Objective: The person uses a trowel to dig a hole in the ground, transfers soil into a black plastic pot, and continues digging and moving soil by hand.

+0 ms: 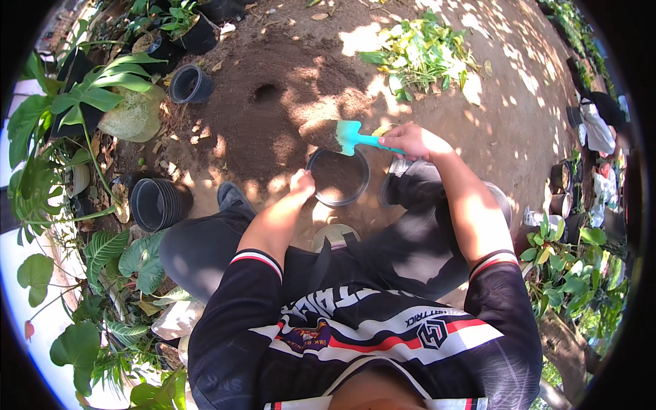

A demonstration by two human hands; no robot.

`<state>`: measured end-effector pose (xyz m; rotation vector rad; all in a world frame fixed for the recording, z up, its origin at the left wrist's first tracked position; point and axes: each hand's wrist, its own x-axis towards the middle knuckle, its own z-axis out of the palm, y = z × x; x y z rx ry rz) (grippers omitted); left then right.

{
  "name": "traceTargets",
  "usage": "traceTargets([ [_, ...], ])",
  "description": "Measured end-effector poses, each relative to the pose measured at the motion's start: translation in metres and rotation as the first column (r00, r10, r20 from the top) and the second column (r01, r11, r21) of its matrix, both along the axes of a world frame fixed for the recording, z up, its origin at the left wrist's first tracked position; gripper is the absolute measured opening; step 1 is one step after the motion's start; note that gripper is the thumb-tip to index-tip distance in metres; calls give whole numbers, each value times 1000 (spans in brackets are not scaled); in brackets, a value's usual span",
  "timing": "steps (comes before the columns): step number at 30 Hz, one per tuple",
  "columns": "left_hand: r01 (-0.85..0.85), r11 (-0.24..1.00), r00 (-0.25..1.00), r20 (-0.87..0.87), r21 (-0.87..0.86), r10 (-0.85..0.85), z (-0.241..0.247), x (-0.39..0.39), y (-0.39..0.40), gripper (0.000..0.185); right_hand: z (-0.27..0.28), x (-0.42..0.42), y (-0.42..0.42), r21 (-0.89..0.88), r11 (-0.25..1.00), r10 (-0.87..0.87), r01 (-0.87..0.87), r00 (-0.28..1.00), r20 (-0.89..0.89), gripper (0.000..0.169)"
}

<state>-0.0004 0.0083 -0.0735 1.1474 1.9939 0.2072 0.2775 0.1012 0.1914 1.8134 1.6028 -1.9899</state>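
My right hand grips the handle of a turquoise hand trowel. Brown soil covers the trowel's blade, which sits over the far rim of a round black plastic pot. Inside that pot I see soil, partly in sunlight; how deep it goes I cannot tell. My left hand is closed on the pot's left rim. Beyond the pot spreads loose dark soil with a small hole in it.
A stack of black nursery pots lies tilted at the left, below a single black pot and a large stone. Cut leaves are heaped at the far right. Potted plants line both sides. A round pale object sits between my legs.
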Motion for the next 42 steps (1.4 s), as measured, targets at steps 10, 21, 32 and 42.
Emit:
traceTargets([
  [10,-490,760,598,469,-428,650,65,67,-51,27,-9,26,-9,-35,992,120,-119,992,34,29],
  [21,-503,605,239,573,-617,784,44,93,-57,34,-42,47,-18,-161,977,161,-141,981,112,28],
  [32,-557,767,561,537,-318,630,78,30,-30,42,-57,57,-24,-181,977,133,-110,984,116,21],
  [42,-572,788,585,561,-228,586,79,32,-30,48,-59,53,-29,-177,981,108,-78,979,173,20],
])
